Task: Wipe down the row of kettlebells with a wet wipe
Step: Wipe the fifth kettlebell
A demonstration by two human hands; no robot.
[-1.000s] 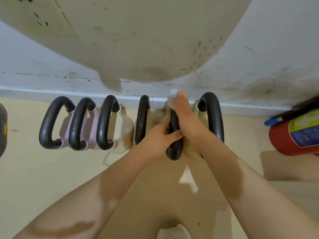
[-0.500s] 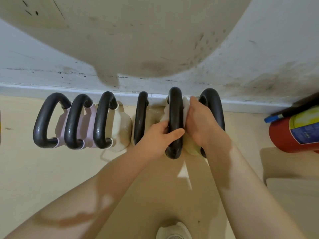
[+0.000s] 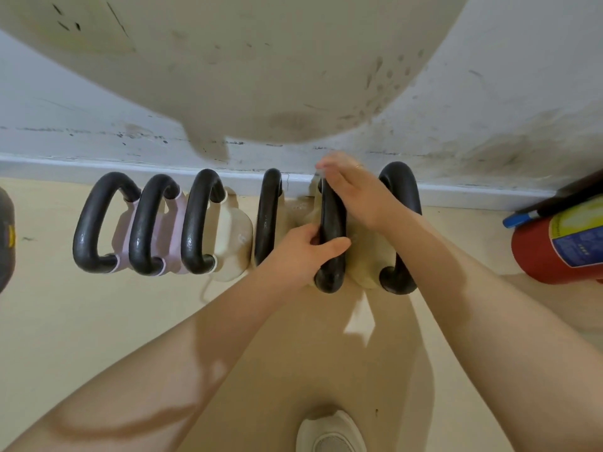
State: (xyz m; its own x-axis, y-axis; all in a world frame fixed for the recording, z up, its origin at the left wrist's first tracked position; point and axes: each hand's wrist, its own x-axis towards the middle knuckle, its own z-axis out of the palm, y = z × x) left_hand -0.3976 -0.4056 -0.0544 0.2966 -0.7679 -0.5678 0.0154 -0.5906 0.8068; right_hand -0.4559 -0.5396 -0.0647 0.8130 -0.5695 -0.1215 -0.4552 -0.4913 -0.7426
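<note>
1. The near part of a black kettlebell handle [image 3: 332,230], fifth from the left in the row, is gripped by the left hand [image 3: 301,252], with the thumb curled across its front and the fingers wrapped behind it.
2. The far top of the same handle is covered by the right hand [image 3: 357,194], fingers bent over it; the fingertips are blurred. A pale scrap at those fingertips may be the wet wipe [image 3: 321,172], but whether it is pinched cannot be told.
3. The cream body under the held handle is mostly hidden by both hands and wrists.
4. Just beside it on the right stands a sixth kettlebell [image 3: 403,203] with a black handle, close against the right wrist.
5. To the left, a fourth black handle [image 3: 268,220] stands near the left hand, then a cream kettlebell [image 3: 228,243] and two pink kettlebells [image 3: 169,230], all in a row along the white baseboard [image 3: 98,166].
6. A red fire extinguisher [image 3: 554,249] lies at the right edge, well apart from the row.
7. A white shoe [image 3: 329,432] is seen on the beige floor [image 3: 65,321] at the bottom.
</note>
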